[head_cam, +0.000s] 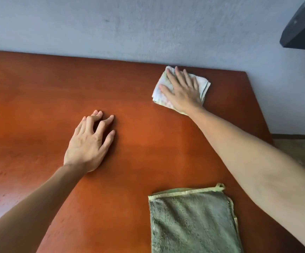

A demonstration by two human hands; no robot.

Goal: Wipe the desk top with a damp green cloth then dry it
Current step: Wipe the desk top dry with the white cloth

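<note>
A reddish-brown wooden desk top [38, 92] fills the view. My right hand [181, 89] lies flat, fingers spread, pressing a folded white cloth [159, 88] onto the desk near its far right corner. My left hand [90, 141] rests on the middle of the desk with fingers bent and nothing in it. A green cloth [193, 223] with a pale yellow hem and a small loop lies flat at the near right of the desk, under my right forearm, untouched.
A grey-blue wall [129, 24] runs along the desk's far edge. The desk's right edge [261, 114] drops to a tan floor [297, 152]. A dark object [303, 28] juts in at the top right above the desk.
</note>
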